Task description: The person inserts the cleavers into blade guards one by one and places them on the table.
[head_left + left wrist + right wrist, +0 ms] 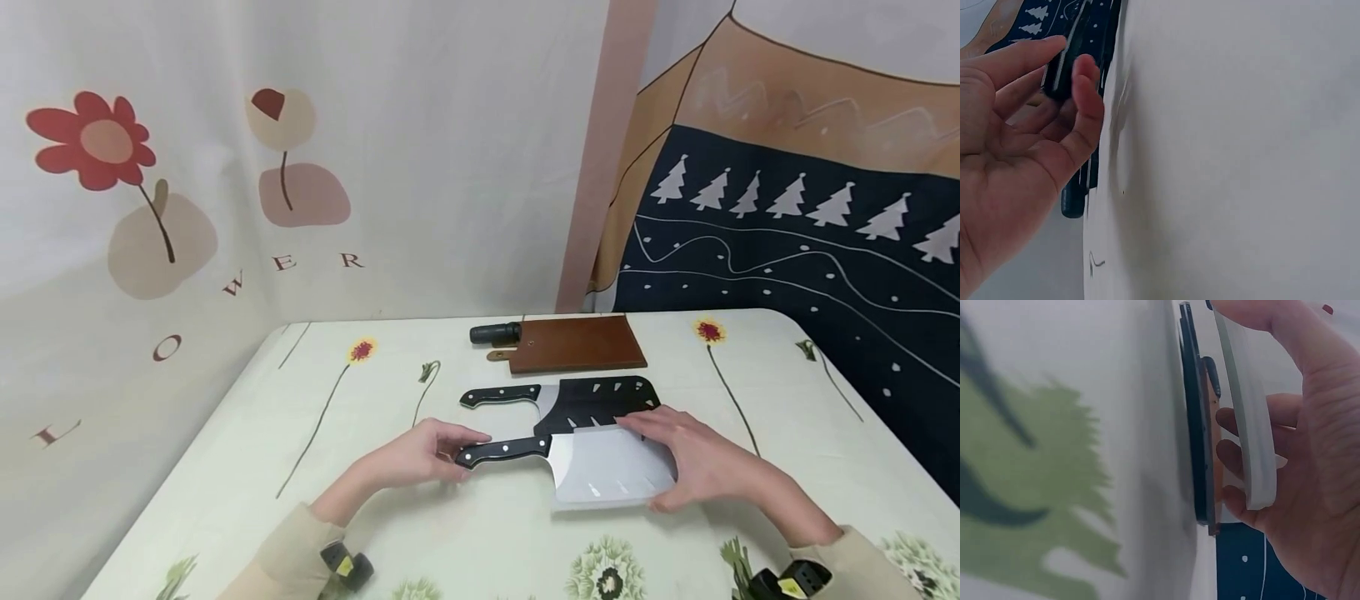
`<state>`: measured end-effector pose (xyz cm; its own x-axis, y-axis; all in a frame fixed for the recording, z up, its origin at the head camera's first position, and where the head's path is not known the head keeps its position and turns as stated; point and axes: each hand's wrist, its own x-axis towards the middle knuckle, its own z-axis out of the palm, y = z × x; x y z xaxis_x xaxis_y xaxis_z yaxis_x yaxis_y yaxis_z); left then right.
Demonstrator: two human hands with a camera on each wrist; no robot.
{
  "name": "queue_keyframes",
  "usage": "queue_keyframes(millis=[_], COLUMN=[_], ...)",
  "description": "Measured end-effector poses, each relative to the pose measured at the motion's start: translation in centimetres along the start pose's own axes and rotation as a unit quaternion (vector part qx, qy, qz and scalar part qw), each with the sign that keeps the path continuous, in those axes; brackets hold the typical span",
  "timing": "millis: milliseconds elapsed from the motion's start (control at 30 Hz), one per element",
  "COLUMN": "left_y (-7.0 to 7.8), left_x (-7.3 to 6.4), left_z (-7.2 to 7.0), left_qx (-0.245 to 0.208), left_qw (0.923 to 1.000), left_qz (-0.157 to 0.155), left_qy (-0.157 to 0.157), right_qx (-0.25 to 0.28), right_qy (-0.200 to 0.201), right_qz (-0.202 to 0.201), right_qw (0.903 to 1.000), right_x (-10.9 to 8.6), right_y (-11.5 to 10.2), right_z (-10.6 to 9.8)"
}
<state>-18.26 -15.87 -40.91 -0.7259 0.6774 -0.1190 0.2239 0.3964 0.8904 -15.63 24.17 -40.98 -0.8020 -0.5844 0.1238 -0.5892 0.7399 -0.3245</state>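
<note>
A cleaver with a black riveted handle (504, 451) and a whitish, translucent cover (618, 471) over its blade is held slightly above the table. My left hand (420, 457) pinches the handle's end between thumb and fingers. At the blade's other end, my right hand (708, 458) grips the cover, fingers along the far side and thumb at the near edge. The right wrist view shows the pale cover (1254, 437) edge-on in that hand. Just behind lies a second cleaver, its black handle (498, 395) pointing left and its blade in a black slotted cover (600, 398).
A brown cutting board (581, 343) lies at the table's back, with a short dark cylinder (495, 334) by its left end. The table wears a flower-printed cloth (375, 533). Printed curtains (450, 167) hang behind and to the left.
</note>
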Motion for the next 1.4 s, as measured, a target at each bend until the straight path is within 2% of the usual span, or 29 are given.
queue_keyframes(millis=[233,433,633,1067,1400], left_y=[-0.5,-0.7,-1.1,-1.3,-1.9], left_x=[-0.9,-1.9,-2.5,-2.8,-3.0], left_z=[0.0,-0.3,-0.6,-0.7,-1.0], left_qx=[-0.008,0.000,0.006,0.000,-0.019], left_qw=[0.9997,1.0000,0.9999,0.9999,0.9993], left_qz=[-0.014,0.001,0.012,0.015,0.033], left_qy=[-0.016,-0.007,-0.003,-0.006,-0.004], right_qx=[-0.008,-0.009,-0.018,-0.044,-0.035], right_qy=[-0.013,-0.019,-0.011,0.000,-0.028], right_qz=[0.021,0.031,0.023,0.000,0.023], right_qw=[0.9997,0.9993,0.9995,0.9990,0.9987], right_x=[-0.5,-0.8,-0.9,-0.7,-0.9], right_y=[-0.7,-1.1,-0.9,-1.1,-1.4], right_z=[0.7,0.9,1.4,1.8,1.3])
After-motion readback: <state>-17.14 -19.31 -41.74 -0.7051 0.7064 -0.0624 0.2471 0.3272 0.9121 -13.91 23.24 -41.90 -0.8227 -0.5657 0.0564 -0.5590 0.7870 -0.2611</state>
